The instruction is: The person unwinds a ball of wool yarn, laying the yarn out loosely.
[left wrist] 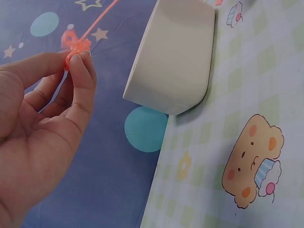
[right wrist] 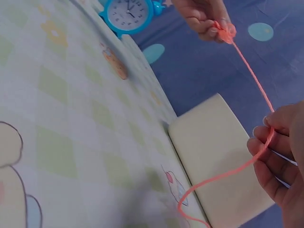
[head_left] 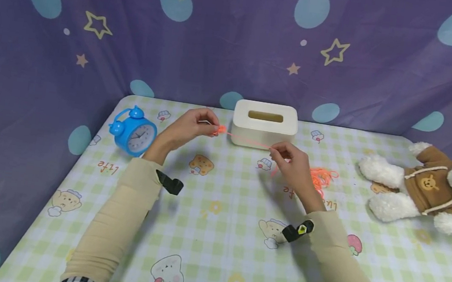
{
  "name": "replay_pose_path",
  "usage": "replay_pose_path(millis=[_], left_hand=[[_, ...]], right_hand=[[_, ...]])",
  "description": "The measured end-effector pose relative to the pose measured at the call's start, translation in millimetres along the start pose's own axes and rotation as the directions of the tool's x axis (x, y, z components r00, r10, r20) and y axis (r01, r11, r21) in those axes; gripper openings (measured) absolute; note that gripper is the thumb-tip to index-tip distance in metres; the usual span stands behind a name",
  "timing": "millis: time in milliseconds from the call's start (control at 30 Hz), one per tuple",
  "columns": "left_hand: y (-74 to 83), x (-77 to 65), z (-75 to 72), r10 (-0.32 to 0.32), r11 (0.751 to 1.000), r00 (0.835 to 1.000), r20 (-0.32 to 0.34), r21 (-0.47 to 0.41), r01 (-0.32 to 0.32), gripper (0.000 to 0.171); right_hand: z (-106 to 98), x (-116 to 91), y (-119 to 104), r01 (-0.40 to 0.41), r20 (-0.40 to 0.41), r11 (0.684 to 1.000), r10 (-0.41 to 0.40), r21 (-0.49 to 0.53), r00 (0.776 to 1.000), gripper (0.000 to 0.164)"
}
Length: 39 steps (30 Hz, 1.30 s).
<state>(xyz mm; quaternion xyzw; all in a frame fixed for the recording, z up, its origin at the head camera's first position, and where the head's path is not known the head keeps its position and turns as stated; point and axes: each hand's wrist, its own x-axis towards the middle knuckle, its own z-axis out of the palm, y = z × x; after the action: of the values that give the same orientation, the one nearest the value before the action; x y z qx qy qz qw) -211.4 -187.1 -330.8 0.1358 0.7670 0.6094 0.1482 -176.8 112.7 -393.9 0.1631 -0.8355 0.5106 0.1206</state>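
Observation:
My left hand (head_left: 194,125) pinches a small orange knotted piece of yarn (left wrist: 76,47) between thumb and fingertips, above the table. From that piece a single strand of orange yarn (right wrist: 254,76) runs taut to my right hand (head_left: 293,163), which pinches it between thumb and forefinger. Past the right fingers the strand hangs down in a loose curve, as the right wrist view shows. A loose heap of the same orange yarn (head_left: 322,178) lies on the table behind the right wrist, partly hidden by it.
A white tissue box (head_left: 265,126) stands at the table's back, behind the stretched strand. A blue alarm clock (head_left: 135,134) is beside the left wrist. On the right lies a white plush toy in a brown hoodie (head_left: 430,185). A checked cloth (head_left: 204,246) covers the table.

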Motion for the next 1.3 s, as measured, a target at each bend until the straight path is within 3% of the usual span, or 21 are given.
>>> replay_pose_path(millis=[267,467,1300], left_hand=[[1.0,-0.7,-0.7,0.002,1.0,1.0,-0.009,0.006,-0.002,0.011],[1.4,-0.3,-1.1,-0.007,1.0,1.0,-0.011,-0.003,0.007,0.011],[-0.1,-2.1,-4.4,-0.009,1.0,0.999,-0.031,-0.021,0.009,0.011]], right_hand=[[-16.2,0.3,7.9,0.009,-0.088,1.0,-0.011,-0.018,0.996,0.015],[-31.7,0.4,10.9,-0.034,-0.146,0.999,0.028,-0.036,0.989,0.018],[-84.2,-9.8,33.1,-0.139,-0.36,0.988,0.104,-0.073,0.927,0.021]])
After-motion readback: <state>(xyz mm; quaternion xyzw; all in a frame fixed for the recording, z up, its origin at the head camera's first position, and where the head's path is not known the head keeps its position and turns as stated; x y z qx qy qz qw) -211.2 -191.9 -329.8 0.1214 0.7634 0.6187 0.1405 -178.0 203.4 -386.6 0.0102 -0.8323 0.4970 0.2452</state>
